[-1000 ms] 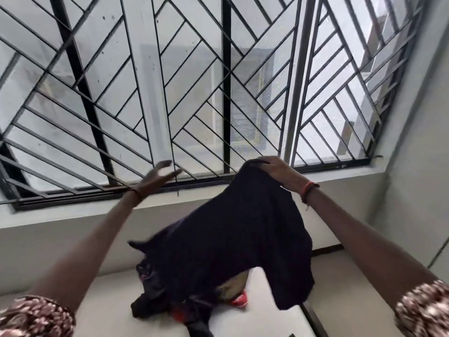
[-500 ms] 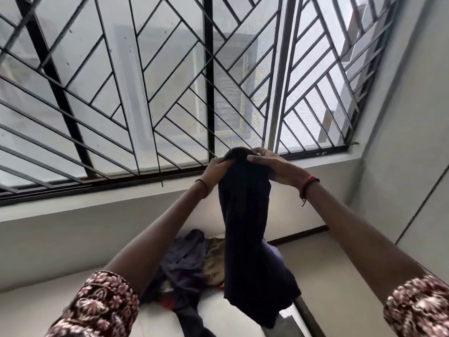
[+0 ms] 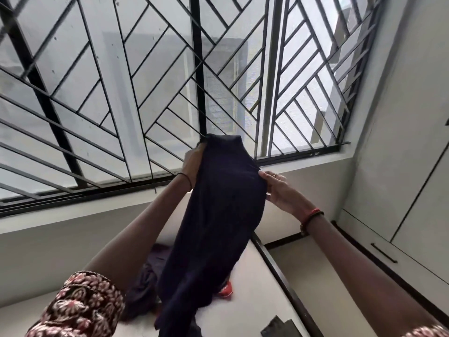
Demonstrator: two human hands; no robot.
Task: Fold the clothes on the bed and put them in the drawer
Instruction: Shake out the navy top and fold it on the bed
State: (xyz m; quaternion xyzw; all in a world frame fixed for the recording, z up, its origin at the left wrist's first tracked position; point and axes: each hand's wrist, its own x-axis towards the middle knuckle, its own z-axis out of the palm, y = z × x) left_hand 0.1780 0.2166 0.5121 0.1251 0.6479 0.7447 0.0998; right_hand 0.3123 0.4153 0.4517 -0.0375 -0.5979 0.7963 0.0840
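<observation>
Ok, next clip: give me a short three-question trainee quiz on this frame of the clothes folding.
1. True or false: the dark garment lies flat on the bed.
2. The left hand and right hand both hold it. Which is higher? A) left B) right C) level
3. Fill in: the small item on the bed beside the clothes pile is ___ in colour.
Key: 1 false, it is held up; 2 A; 3 red.

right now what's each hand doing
Left hand: gripping the top of the dark garment.
Right hand: pinching the dark garment at its side.
</observation>
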